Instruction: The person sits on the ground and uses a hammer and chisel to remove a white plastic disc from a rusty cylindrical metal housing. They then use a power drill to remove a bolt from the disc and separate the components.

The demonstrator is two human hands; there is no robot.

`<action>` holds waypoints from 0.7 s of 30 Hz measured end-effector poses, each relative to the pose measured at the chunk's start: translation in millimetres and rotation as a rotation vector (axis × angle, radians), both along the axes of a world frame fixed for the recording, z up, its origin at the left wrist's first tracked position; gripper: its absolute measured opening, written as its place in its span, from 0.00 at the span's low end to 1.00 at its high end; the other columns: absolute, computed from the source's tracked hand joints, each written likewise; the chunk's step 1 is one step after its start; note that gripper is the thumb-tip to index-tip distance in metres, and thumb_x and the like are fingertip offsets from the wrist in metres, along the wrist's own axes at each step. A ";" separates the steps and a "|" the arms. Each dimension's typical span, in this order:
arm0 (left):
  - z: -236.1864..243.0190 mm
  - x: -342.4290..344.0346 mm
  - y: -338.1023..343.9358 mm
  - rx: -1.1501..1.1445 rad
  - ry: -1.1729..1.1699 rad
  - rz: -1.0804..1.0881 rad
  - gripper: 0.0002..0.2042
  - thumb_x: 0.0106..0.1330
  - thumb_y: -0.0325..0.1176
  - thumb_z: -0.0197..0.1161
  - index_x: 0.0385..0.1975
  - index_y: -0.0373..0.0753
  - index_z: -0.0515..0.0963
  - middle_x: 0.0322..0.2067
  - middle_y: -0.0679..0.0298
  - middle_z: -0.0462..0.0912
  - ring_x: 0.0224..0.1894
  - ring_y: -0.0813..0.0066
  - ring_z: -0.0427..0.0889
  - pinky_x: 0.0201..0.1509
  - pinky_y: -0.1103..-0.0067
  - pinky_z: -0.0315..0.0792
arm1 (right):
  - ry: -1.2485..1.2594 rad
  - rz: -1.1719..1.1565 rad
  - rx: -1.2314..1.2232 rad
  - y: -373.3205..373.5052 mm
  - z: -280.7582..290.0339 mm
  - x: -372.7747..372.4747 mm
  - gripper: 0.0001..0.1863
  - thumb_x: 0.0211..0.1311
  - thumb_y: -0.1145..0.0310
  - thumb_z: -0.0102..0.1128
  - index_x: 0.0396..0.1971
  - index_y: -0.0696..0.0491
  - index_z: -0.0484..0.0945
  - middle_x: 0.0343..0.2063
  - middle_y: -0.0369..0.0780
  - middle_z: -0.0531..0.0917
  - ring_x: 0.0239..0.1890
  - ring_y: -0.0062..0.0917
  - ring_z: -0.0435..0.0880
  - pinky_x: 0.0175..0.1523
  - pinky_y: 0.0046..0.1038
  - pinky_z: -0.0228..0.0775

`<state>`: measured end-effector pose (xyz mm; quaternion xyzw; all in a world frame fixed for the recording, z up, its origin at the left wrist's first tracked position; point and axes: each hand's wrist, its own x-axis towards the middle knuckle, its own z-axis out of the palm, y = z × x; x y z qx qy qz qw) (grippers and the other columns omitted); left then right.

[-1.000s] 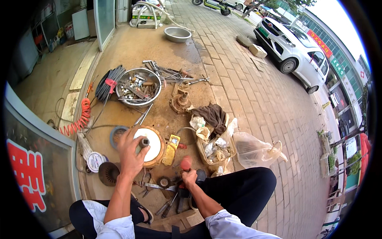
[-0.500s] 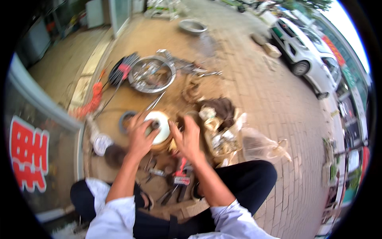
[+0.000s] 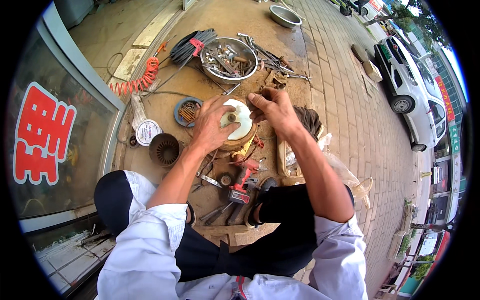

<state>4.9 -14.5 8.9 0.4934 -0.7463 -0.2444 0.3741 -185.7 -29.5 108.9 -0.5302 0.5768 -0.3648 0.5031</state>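
White disc (image 3: pixel 244 126): round, flat-topped, faintly smudged; lies face up, just above the middle of the frame, its left and upper-right edges partly covered. Brown round base (image 3: pixel 233 145): directly beneath, rough edge showing along the lower side. Small dull metal cylinder (image 3: pixel 231 118): over the disc's left part, hollow end facing up; contact with the disc cannot be told.

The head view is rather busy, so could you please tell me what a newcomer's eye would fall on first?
Probably the white disc near the centre, with the left hand spread over its left side and the right hand at its upper right. Next would come the red drill below it and the orange-red coiled hose at upper left.
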 end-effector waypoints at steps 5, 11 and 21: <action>-6.2 4.6 -1.2 -0.009 0.015 0.012 0.16 0.56 0.37 0.76 0.43 0.42 0.87 0.66 0.63 0.76 0.71 0.57 0.66 0.75 0.62 0.57 | -0.026 0.093 0.092 15.5 36.5 -12.4 0.17 0.75 0.61 0.59 0.39 0.63 0.81 0.27 0.41 0.84 0.25 0.23 0.82 0.31 0.27 0.77; -4.3 3.9 -2.4 -0.041 0.020 -0.013 0.16 0.56 0.37 0.76 0.43 0.42 0.87 0.65 0.62 0.77 0.70 0.56 0.66 0.76 0.62 0.57 | -0.238 -0.023 0.220 32.9 22.7 -27.6 0.16 0.76 0.59 0.57 0.40 0.60 0.80 0.28 0.39 0.82 0.24 0.23 0.80 0.29 0.26 0.75; -12.4 4.9 -6.9 -0.072 -0.035 -0.017 0.15 0.61 0.36 0.71 0.46 0.41 0.85 0.64 0.57 0.77 0.69 0.52 0.67 0.75 0.60 0.58 | 0.479 -0.379 -0.351 59.2 -59.7 -47.5 0.17 0.67 0.61 0.66 0.34 0.63 0.81 0.24 0.48 0.85 0.27 0.37 0.84 0.36 0.37 0.74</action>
